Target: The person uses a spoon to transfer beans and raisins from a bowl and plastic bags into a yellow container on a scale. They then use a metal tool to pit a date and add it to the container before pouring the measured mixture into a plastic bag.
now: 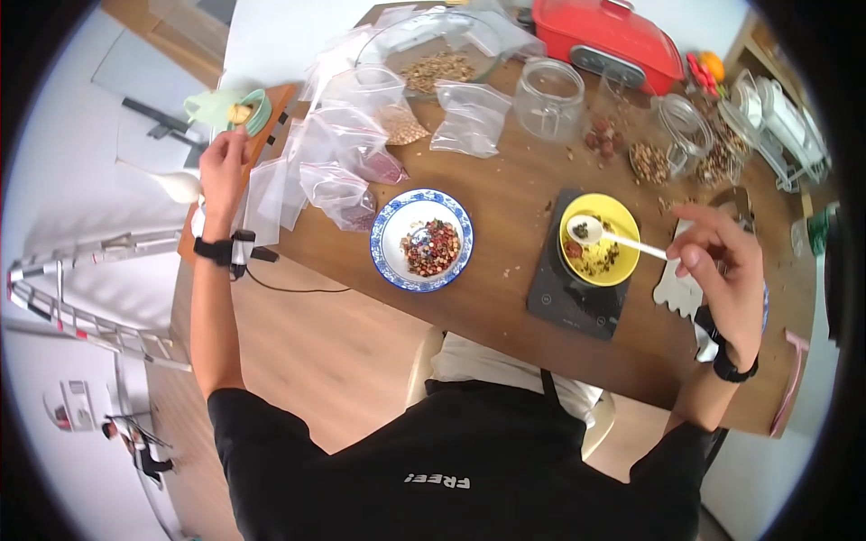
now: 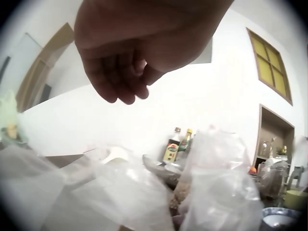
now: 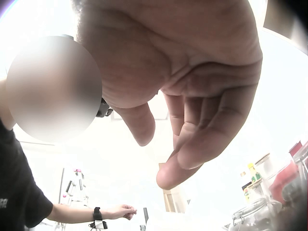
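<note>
My left hand [image 1: 223,171] is beside a pale green container [image 1: 260,110] at the table's left edge; in the left wrist view its fingers [image 2: 127,84] hang loosely curled with nothing visible between them. A white spoon [image 1: 627,241] lies across a yellow bowl [image 1: 630,261], dark bits in its scoop. My right hand [image 1: 726,270] is at the handle's end, and in the right wrist view a gap separates its thumb and fingers [image 3: 192,139], with no spoon visible. The yellow bowl stands on a black scale [image 1: 577,311]. A blue-rimmed bowl [image 1: 383,263] holds mixed beans.
Clear bags [image 1: 469,117] and a large glass bowl [image 1: 492,68] lie at the back left. Glass jars [image 1: 548,99] stand at the back right, near a red appliance [image 1: 609,41]. A white serrated-edged item [image 1: 677,293] lies right of the scale.
</note>
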Action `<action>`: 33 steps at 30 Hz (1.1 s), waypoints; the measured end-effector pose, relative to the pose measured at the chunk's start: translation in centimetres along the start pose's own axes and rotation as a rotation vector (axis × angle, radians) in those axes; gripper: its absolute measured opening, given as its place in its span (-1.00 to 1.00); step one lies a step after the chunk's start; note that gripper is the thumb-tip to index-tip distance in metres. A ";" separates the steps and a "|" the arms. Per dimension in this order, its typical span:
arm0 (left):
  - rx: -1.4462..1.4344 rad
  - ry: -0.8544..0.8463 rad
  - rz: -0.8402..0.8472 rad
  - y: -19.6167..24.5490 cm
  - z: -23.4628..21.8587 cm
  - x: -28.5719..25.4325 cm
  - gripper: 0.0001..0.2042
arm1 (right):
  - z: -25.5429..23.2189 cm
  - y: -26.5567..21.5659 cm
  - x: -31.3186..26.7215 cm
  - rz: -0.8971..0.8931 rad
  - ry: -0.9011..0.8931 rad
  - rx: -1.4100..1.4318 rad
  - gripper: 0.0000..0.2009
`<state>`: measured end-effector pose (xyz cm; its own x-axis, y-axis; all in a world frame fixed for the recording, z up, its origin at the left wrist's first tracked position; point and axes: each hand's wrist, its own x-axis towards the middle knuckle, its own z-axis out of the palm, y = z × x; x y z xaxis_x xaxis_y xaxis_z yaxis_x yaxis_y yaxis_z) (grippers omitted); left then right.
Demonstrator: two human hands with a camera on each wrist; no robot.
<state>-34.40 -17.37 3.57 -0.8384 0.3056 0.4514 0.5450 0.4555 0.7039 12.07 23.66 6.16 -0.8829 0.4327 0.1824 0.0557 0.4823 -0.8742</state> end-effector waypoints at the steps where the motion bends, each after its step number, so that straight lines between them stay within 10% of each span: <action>1: -0.059 -0.014 0.023 2.3 0.2 -0.4 -0.73 | 0.0 -0.2 -0.1 -0.017 -0.008 -0.011 -0.69; 10: 0.212 -0.499 0.420 17.7 12.2 -2.6 -0.76 | -1.3 -1.6 -2.1 -0.102 0.058 -0.011 -0.69; 18: 0.508 -0.807 0.715 13.4 26.2 0.8 -0.57 | -2.3 -2.9 -3.8 -0.223 0.080 -0.077 -0.65; 33: 0.605 -0.746 0.523 13.0 23.7 2.5 -0.66 | -2.9 -1.5 -3.0 -0.306 0.144 -0.203 -0.68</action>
<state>-29.14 9.16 0.82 -0.3958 0.9179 0.0263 0.9178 0.3945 0.0437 15.97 23.81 8.21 -0.7991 0.3409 0.4952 -0.0966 0.7402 -0.6655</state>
